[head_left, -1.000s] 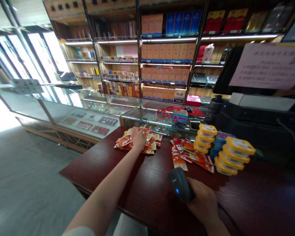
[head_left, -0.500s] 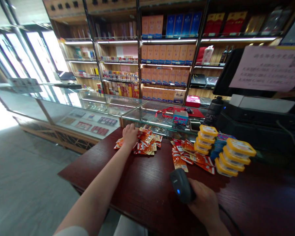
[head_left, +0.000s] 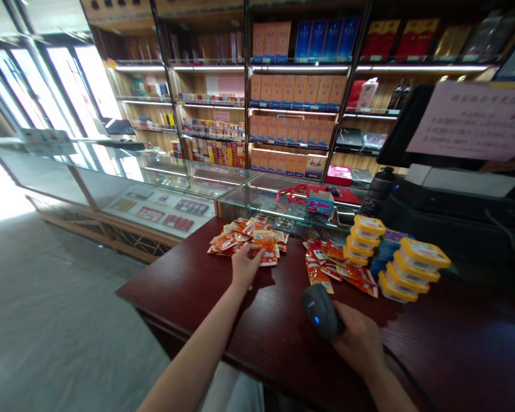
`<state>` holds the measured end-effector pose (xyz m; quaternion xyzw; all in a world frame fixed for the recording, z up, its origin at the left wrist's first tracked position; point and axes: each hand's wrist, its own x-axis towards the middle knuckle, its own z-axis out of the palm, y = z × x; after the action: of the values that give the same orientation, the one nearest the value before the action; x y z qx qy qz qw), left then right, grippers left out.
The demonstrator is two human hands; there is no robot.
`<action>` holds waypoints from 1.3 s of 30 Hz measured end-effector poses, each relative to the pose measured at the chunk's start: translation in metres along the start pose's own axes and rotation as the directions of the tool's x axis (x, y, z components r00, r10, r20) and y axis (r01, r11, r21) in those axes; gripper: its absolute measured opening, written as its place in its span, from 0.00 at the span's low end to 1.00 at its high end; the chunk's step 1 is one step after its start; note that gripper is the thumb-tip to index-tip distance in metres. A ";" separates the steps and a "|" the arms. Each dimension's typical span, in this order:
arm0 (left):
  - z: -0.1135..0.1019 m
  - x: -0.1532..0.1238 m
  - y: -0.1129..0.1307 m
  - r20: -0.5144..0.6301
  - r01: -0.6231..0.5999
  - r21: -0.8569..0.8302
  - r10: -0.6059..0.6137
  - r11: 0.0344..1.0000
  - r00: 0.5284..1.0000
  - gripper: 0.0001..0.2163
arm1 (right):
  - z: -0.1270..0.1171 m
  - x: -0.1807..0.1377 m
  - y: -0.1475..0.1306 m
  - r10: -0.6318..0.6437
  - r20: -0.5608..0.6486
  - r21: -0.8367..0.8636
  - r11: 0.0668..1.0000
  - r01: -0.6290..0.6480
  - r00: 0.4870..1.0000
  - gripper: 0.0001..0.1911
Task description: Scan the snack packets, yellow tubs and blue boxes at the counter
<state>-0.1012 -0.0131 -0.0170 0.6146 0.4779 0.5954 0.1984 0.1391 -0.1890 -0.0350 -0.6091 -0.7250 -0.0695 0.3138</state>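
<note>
My left hand [head_left: 244, 264] reaches to the near edge of a pile of orange snack packets [head_left: 240, 239] on the dark red wooden counter [head_left: 189, 286], fingers pinched on one orange packet [head_left: 266, 247]. My right hand [head_left: 358, 343] is wrapped round a black barcode scanner [head_left: 321, 312] with a blue light, its head pointing toward the packets. A second heap of red and orange packets [head_left: 335, 266] lies to the right of the first.
Two stacks of yellow-lidded tubs [head_left: 412, 269] stand at the right beside a black cash register [head_left: 450, 200] with a paper notice [head_left: 472, 120]. Glass display cases [head_left: 163, 183] run behind the counter, shelves of boxes [head_left: 296, 91] beyond. The scanner cable [head_left: 403, 372] trails right.
My left hand has drawn back from the top of the packet pile to its near edge and now pinches one packet. The scanner hand barely moved; the view shifted slightly.
</note>
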 end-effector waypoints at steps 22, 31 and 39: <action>0.008 -0.009 -0.013 0.023 0.024 -0.120 -0.021 0.992 1.000 0.12 | -0.006 0.070 -0.080 0.207 0.252 0.644 0.693 -0.323 0.945 0.11; 0.009 -0.007 -0.016 0.022 0.038 -0.059 -0.036 0.998 0.999 0.12 | -0.007 0.066 -0.071 0.189 0.199 0.581 0.768 -0.272 0.961 0.11; 0.007 -0.007 -0.010 0.093 0.076 -0.115 -0.065 0.991 0.994 0.11 | -0.009 0.027 -0.027 0.122 0.160 -0.057 0.992 -0.114 0.979 0.12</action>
<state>-0.0974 -0.0118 -0.0300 0.6106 0.4539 0.5871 0.2765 0.1161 -0.1779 -0.0056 -0.6621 -0.7090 -0.0178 0.2421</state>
